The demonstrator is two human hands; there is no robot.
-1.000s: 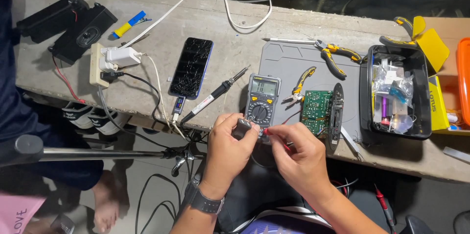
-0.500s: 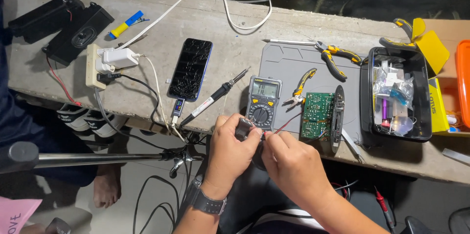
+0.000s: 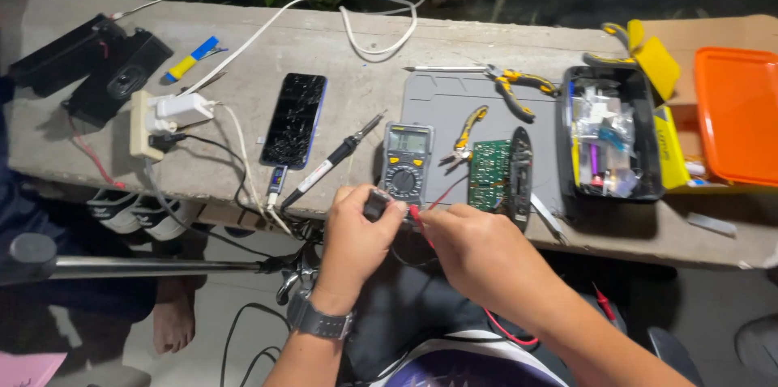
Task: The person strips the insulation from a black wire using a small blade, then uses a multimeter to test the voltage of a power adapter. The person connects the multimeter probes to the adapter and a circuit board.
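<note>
My left hand [image 3: 356, 235] pinches a small dark part [image 3: 375, 204] at the near edge of the concrete slab, just below a grey multimeter [image 3: 405, 165]. My right hand [image 3: 478, 251] holds a red probe [image 3: 415, 213] with its tip against that part; a red lead trails down past my wrist. A green circuit board [image 3: 489, 175] in a black housing lies right of the meter. A soldering iron [image 3: 332, 162] rests left of it.
A cracked black phone [image 3: 293, 118] lies on the slab, with a power strip [image 3: 143, 124] and two black speakers [image 3: 121, 72] further left. Yellow-handled pliers [image 3: 519, 87] and cutters [image 3: 467, 129] sit on a grey mat [image 3: 454, 95]. At right are a black parts box [image 3: 609, 134] and an orange lid [image 3: 736, 115].
Both hands stay together at the slab's edge on the small part and probe, shifting only slightly to the left. The view has tilted a little.
</note>
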